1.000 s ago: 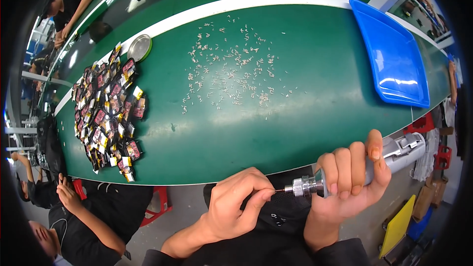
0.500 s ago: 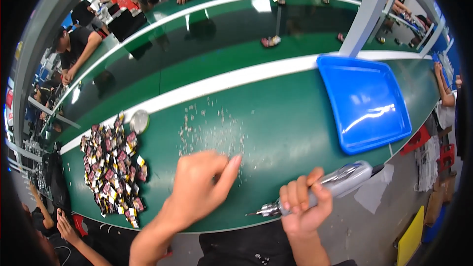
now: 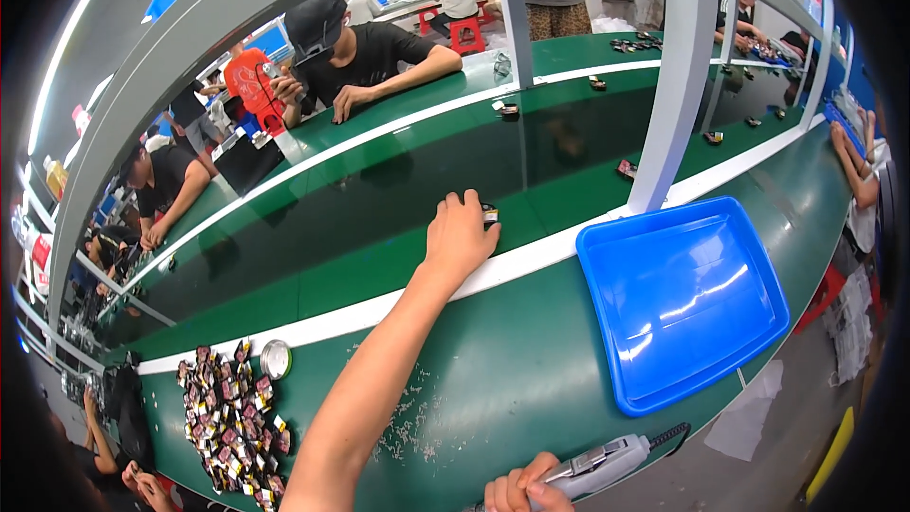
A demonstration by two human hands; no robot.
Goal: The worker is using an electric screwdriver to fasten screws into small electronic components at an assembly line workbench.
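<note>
My left hand reaches far forward over the dark green conveyor belt. Its fingers curl round a small black part with a white and yellow label, which shows between index finger and thumb. My right hand, low in the picture, is closed round a grey electric screwdriver with a coiled black cord; its tip is out of view. Many tiny loose screws lie scattered on the green worktable, partly behind my left forearm. To their left is a heap of similar small black parts.
A blue plastic tray stands right of centre beside a grey upright post. A round shallow tin is by the heap. A white rail edges the belt, which bears several parts. Across it sits a co-worker.
My left hand has gone from above the scattered screws out over the belt to a small black part. The view has tilted up; my right hand still holds the screwdriver, now lower in view.
</note>
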